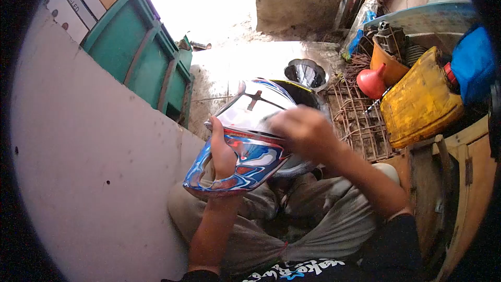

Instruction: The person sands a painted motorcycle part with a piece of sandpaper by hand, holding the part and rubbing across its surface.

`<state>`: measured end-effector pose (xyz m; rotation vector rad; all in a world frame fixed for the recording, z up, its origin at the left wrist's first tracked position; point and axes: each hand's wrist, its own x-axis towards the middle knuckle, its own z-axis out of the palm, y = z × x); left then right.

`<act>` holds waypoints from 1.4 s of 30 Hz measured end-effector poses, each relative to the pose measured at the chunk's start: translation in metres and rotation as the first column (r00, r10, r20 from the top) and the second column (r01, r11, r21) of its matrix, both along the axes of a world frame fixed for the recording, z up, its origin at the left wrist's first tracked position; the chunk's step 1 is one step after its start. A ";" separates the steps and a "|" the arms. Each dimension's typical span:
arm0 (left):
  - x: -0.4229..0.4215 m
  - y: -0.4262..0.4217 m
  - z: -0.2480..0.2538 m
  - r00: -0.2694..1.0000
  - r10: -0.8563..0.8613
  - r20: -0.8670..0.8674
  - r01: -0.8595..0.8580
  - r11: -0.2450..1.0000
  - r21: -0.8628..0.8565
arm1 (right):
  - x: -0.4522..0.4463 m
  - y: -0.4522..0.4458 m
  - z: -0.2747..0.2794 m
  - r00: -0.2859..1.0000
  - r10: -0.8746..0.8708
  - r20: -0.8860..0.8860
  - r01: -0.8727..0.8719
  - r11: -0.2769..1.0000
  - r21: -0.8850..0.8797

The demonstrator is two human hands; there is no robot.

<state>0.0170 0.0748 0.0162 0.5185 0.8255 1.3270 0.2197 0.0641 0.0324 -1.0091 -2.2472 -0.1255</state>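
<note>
Position: the glossy, curved shell panel with a white upper face and a blue, white and red swirled lower section (250, 164) is held above the grey trousers (334, 224), beside the pale wall (88, 141) on the person's left.

Grip: the left hand (224, 159) supports the panel at its openwork lower section, thumb raised against the near edge; the panel appears pinched between this thumb and the other fingers, which are mostly hidden. The right hand (305, 128) is at the right side of the white face, blurred; whether its fingers are spread or pressed together cannot be told.

Progress: handling appears to be under way. The swirled pattern is in place, and a dark cross-shaped mark (254, 100) shows on the white face. What remains cannot be determined.

Orientation: the long axis runs diagonally, from lower left to upper right. The narrow patterned end points toward the person's left knee; the white face is turned upward.
</note>
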 end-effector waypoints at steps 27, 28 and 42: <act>-0.001 0.000 0.008 0.997 0.033 -0.076 -0.039 0.996 -0.076 | 0.001 0.001 0.003 0.999 0.036 0.018 -0.036 0.999 -0.013; -0.001 0.000 0.009 0.997 0.039 -0.072 -0.045 0.995 -0.088 | 0.010 0.013 0.003 0.997 -0.066 -0.028 0.065 0.997 -0.034; 0.012 -0.006 0.028 0.991 0.080 0.110 -0.068 0.991 -0.114 | -0.033 -0.037 0.008 0.954 0.299 -0.030 -0.293 0.948 0.123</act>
